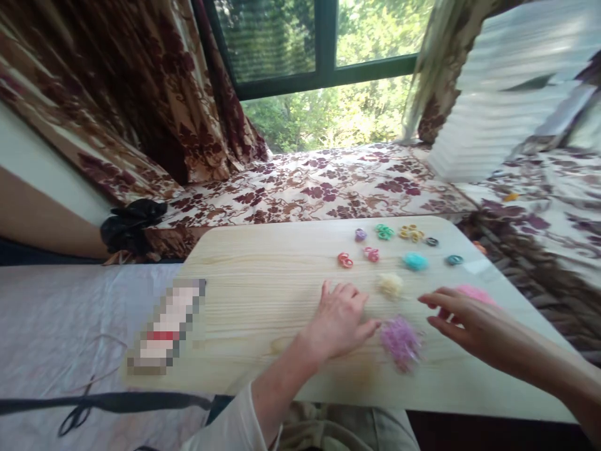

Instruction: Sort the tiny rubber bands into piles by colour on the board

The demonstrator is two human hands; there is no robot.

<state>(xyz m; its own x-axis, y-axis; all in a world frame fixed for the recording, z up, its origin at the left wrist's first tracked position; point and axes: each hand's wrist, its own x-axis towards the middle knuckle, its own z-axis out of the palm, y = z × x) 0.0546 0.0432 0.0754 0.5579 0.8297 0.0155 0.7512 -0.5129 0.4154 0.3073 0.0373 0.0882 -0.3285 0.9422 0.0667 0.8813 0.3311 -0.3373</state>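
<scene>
Left hand (340, 316) spread, right hand (469, 319) loosely parted; purple pile (401, 342) between hands, just beside left thumb (369, 329).

No lettering or numbers can be read

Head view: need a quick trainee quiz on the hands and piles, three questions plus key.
1. Which pile lies nearest the thumb of the left hand?
2. True or false: the right hand is touching the turquoise pile.
3. Fill in: the cloth cover beyond the table has a ____ pattern.

Key:
1. The purple pile.
2. False; they are apart.
3. Floral.
</scene>
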